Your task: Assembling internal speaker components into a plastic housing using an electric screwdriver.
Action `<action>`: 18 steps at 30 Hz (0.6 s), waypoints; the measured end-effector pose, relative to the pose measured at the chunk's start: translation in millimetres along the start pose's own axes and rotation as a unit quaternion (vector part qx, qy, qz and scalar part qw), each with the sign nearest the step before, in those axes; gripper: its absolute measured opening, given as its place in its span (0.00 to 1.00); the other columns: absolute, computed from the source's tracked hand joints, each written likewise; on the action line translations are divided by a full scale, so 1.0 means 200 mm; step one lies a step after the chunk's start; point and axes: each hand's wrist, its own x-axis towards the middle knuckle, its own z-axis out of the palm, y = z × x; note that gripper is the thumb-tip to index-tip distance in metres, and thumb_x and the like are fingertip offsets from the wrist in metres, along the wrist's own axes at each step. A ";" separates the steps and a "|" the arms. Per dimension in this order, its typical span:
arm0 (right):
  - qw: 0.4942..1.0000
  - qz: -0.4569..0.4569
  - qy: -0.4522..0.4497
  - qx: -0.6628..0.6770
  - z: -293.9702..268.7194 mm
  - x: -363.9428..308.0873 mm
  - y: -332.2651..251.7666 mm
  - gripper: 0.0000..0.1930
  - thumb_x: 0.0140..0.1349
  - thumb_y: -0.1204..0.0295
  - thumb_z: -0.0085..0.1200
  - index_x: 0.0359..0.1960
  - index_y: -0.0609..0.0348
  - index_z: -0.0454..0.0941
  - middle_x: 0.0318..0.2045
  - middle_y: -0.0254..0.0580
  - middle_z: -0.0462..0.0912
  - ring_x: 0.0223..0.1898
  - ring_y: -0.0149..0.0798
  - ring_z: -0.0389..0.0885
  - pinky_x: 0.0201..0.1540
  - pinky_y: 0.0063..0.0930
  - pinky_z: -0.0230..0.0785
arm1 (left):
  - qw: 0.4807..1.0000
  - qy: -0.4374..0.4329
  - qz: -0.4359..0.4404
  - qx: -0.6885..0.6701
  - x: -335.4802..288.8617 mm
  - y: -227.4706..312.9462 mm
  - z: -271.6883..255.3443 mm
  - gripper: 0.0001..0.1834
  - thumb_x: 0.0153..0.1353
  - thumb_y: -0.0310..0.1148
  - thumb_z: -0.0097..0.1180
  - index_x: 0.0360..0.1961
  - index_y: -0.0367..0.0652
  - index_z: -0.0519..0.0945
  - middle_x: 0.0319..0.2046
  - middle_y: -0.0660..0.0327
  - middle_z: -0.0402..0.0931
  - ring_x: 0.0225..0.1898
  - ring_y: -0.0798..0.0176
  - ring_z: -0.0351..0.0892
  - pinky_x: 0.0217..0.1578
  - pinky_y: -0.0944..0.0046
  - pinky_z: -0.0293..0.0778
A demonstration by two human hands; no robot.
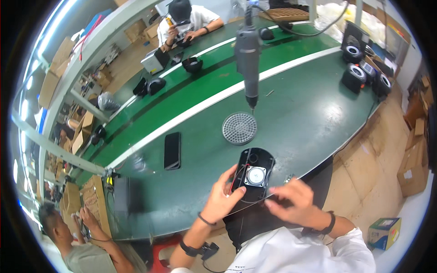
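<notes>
Near the table's front edge, my left hand (224, 194) is closed around the left side of a black oval plastic housing (262, 157). A square-framed speaker (256, 176) with a silvery round centre sits inside it, and a red wire (233, 184) runs along its left side. By the housing's lower right edge is my right hand (291, 200), its fingers curled in; whatever is between the fingertips is too small to make out. Small metal pieces (288, 178) lie just beyond the right fingers. Behind the housing is a round grey disc (239, 128) with a grid of holes.
A grey electric screwdriver (248, 63) hangs tip-down above the disc. A black phone (172, 151) lies to the left. Black devices with ring fronts (355, 78) crowd the far right. Across the green table (200, 191) a person works; another sits at lower left. Cartons (414, 159) stand right.
</notes>
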 end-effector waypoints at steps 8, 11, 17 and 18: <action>0.987 0.090 -0.127 -0.049 0.16 0.26 0.08 0.23 0.42 0.69 0.77 0.44 0.53 0.88 0.56 0.50 0.74 0.56 0.52 0.70 0.56 0.43 0.68 | 0.995 -0.085 -0.057 0.002 0.23 0.02 -0.23 0.32 0.68 0.27 0.59 0.71 0.28 0.64 0.62 0.48 0.75 0.62 0.62 0.74 0.66 0.60 0.68; 0.981 0.137 -0.073 -0.113 0.22 0.23 0.08 0.23 0.41 0.66 0.79 0.41 0.54 0.88 0.65 0.56 0.69 0.64 0.61 0.65 0.66 0.52 0.59 | 0.997 -0.068 0.005 -0.037 0.26 -0.02 -0.21 0.29 0.72 0.33 0.55 0.68 0.30 0.65 0.64 0.44 0.74 0.65 0.56 0.73 0.67 0.57 0.67; 0.977 0.141 -0.049 -0.151 0.28 0.21 0.10 0.23 0.39 0.66 0.80 0.41 0.54 0.88 0.64 0.55 0.70 0.63 0.59 0.67 0.63 0.50 0.63 | 0.995 -0.066 0.032 -0.068 0.27 -0.11 -0.17 0.31 0.76 0.43 0.44 0.70 0.31 0.62 0.69 0.43 0.66 0.69 0.52 0.68 0.70 0.55 0.63; 0.979 0.138 -0.038 -0.144 0.29 0.20 0.11 0.24 0.39 0.66 0.80 0.41 0.54 0.87 0.64 0.55 0.71 0.62 0.59 0.68 0.62 0.49 0.65 | 0.995 -0.060 0.034 -0.071 0.27 -0.12 -0.16 0.30 0.76 0.43 0.43 0.70 0.31 0.62 0.69 0.43 0.65 0.70 0.52 0.68 0.70 0.55 0.63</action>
